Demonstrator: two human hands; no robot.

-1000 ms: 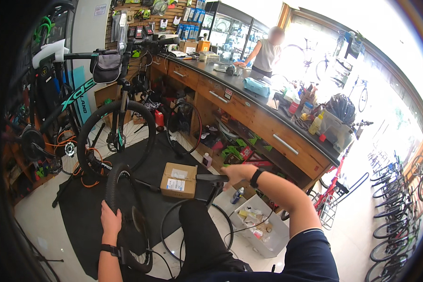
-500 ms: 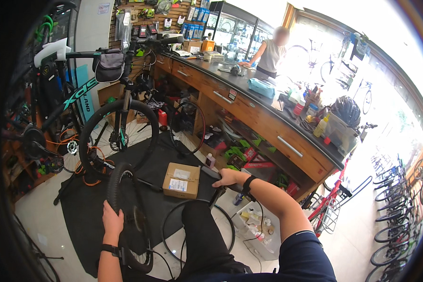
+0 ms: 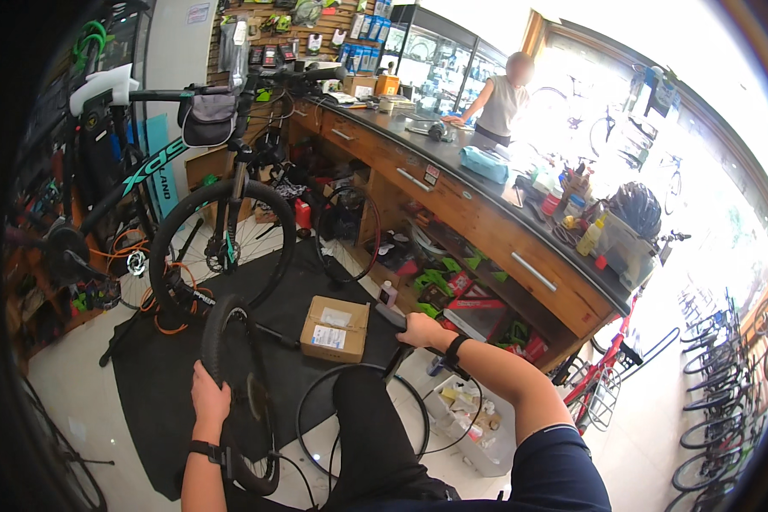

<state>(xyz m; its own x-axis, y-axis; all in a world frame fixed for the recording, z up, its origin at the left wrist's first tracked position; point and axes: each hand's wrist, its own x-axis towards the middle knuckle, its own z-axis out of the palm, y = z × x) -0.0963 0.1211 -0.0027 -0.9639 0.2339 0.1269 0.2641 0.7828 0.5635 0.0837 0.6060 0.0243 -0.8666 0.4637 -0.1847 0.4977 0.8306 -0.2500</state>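
Observation:
My left hand (image 3: 211,397) is closed round the tyre of a loose bicycle wheel (image 3: 222,346), which stands upright at my left. Its hub and spokes show only in part. My right hand (image 3: 422,333) grips the dark handle (image 3: 389,317) of what looks like a floor pump. The pump's shaft (image 3: 392,365) runs down beside my knee, and its base is hidden behind my leg. A thin black hose (image 3: 294,466) leads from the wheel's lower rim toward my leg. Behind my knee a bare wheel rim or tyre (image 3: 301,418) lies on the floor.
A cardboard box (image 3: 335,316) sits on the black mat (image 3: 158,405). Behind it a mountain bike (image 3: 154,162) stands. A long wooden counter (image 3: 478,226) runs across, with a person (image 3: 497,107) behind it. A white bin (image 3: 486,448) of small items stands right of my knee.
The whole view has shifted slightly, so the scene sits a little farther right. My right hand and the pump handle are slightly lower. Both hands keep their grips.

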